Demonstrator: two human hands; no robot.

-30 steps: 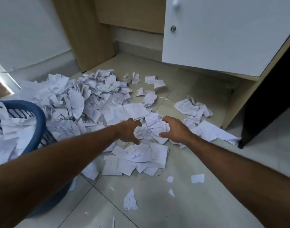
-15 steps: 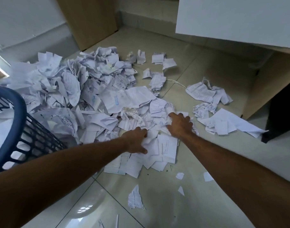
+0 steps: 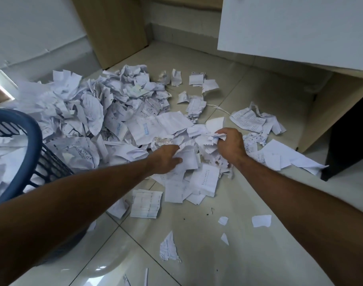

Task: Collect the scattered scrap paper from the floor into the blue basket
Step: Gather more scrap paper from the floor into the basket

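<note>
A large heap of white scrap paper (image 3: 98, 112) covers the tiled floor ahead and to the left. The blue basket (image 3: 35, 131) stands at the left edge, with paper inside it; my left forearm hides its lower part. My left hand (image 3: 166, 159) is closed on crumpled sheets at the near edge of the heap. My right hand (image 3: 231, 145) grips a bunch of torn paper just to the right, lifted slightly. Between both hands lies a loose bundle of sheets (image 3: 197, 157).
A wooden desk leg (image 3: 114, 27) stands behind the heap, and a white cabinet door (image 3: 289, 27) hangs at the upper right. A dark panel (image 3: 349, 137) is at the right. Small torn bits (image 3: 261, 220) and a larger scrap (image 3: 169, 247) lie on the near tiles.
Both hands have closed on paper and pulled it together and slightly upward; before, they lay spread flat on the sheets. The view tilted up a little.
</note>
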